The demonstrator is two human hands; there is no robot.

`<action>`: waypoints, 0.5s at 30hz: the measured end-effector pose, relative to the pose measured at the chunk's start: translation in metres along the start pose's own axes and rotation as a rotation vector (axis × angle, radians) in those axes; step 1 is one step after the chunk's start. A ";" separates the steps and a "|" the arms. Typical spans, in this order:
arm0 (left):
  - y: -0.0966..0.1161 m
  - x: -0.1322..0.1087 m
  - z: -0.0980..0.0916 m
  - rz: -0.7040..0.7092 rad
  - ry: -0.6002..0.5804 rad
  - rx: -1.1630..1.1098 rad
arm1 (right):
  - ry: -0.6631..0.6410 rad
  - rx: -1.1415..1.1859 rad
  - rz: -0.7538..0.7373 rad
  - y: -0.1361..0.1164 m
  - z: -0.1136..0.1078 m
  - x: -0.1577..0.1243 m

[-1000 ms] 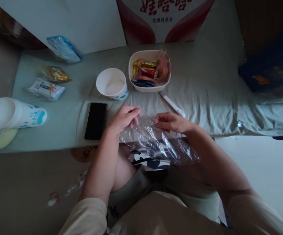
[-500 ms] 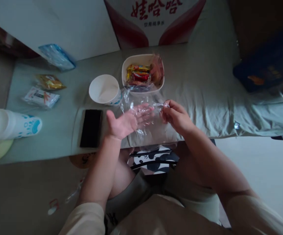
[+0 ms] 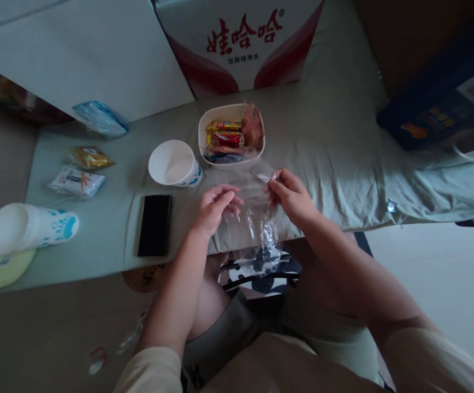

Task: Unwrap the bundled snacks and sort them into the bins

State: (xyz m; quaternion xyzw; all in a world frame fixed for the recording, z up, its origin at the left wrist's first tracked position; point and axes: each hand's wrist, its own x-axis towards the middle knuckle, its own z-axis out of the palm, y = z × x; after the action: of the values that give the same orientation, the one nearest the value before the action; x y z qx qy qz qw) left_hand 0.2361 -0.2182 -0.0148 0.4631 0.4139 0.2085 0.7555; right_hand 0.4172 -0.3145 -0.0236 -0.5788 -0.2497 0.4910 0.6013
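Note:
A clear plastic bag (image 3: 267, 232) stretches between my hands and hangs over the bed's near edge. My right hand (image 3: 293, 197) pinches its gathered upper right corner between thumb and fingers. On the other side, my left hand (image 3: 213, 210) is closed, thumb against forefinger, at the bag's left edge. Just beyond the hands stands a white bowl (image 3: 201, 136) holding snacks in yellow, red and clear wrappers (image 3: 226, 136). A white paper cup (image 3: 171, 164) with a blue pattern stands left of the bowl, its inside facing me.
A black phone (image 3: 155, 225) lies left of my left hand. Further left are stacked paper cups (image 3: 32, 228) on their side, two snack packets (image 3: 77, 181) and a blue plastic packet (image 3: 101, 118). A white-and-red carton (image 3: 243, 49) stands behind the bowl; a dark blue box (image 3: 437, 103) is at right.
My left hand, spread open against the bag before, has turned and closed at its edge. The bag now hangs lower, towards my lap. My right hand keeps its pinch.

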 end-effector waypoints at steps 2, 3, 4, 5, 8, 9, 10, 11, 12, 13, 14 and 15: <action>0.003 -0.001 -0.001 0.011 -0.008 -0.014 | -0.010 -0.020 -0.009 -0.001 0.003 -0.001; 0.004 -0.001 -0.001 0.008 -0.029 -0.017 | -0.010 -0.019 -0.014 -0.001 0.004 -0.001; 0.004 -0.001 -0.002 0.006 -0.047 -0.015 | -0.002 -0.014 -0.023 -0.001 0.004 0.000; 0.004 -0.002 -0.002 0.011 -0.056 -0.006 | 0.009 -0.009 -0.034 -0.001 0.005 0.001; 0.002 -0.005 -0.002 0.081 -0.014 0.035 | 0.040 -0.014 -0.072 0.002 0.003 0.002; 0.000 -0.007 -0.003 0.115 0.007 0.044 | 0.040 -0.026 -0.082 0.003 0.002 0.001; -0.002 -0.009 -0.003 0.152 0.027 0.049 | 0.036 -0.042 -0.092 0.003 0.002 -0.001; -0.003 -0.012 -0.004 0.193 0.046 0.051 | 0.038 -0.057 -0.108 0.003 0.002 -0.004; -0.005 -0.015 -0.004 0.237 0.062 0.051 | 0.045 -0.072 -0.133 0.002 0.001 -0.008; -0.006 -0.017 -0.004 0.288 0.081 0.052 | 0.055 -0.085 -0.171 0.002 0.002 -0.012; -0.008 -0.020 -0.005 0.347 0.106 0.056 | 0.063 -0.096 -0.222 0.000 0.002 -0.017; -0.009 -0.023 -0.005 0.412 0.133 0.064 | 0.058 -0.109 -0.282 -0.001 0.002 -0.022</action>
State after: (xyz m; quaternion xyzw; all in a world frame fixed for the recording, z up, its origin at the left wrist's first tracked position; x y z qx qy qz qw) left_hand 0.2183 -0.2355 -0.0138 0.5470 0.3657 0.3751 0.6529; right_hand 0.4074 -0.3329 -0.0162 -0.5838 -0.3374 0.3704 0.6388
